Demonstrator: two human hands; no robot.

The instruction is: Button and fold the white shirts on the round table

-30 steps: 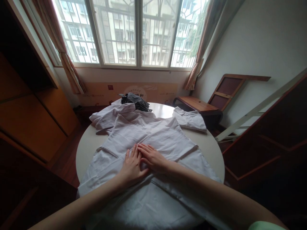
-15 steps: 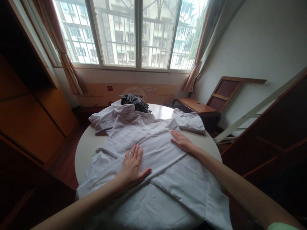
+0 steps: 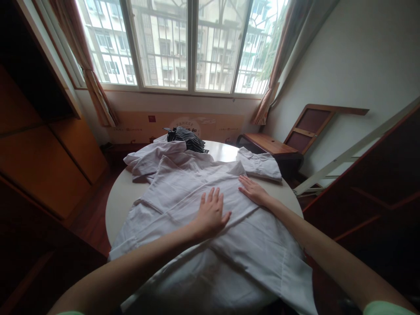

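A white shirt lies spread over the round white table, its lower part and a sleeve hanging over the near edge. My left hand rests flat on the middle of the shirt, fingers spread and thumb out to the right. At the shirt's right edge, my right hand lies flat with its fingers stretched out. Neither hand grips the cloth. Just beyond my right hand sits a folded white garment.
At the table's far left are a crumpled white garment and a black striped cloth. A wooden bench stands behind on the right, near a white ladder. An orange cabinet is at left, below a barred window.
My left hand has slid right and slightly away across the shirt, closer to my right hand. My right hand stays at the shirt's right edge. The view has shifted slightly.
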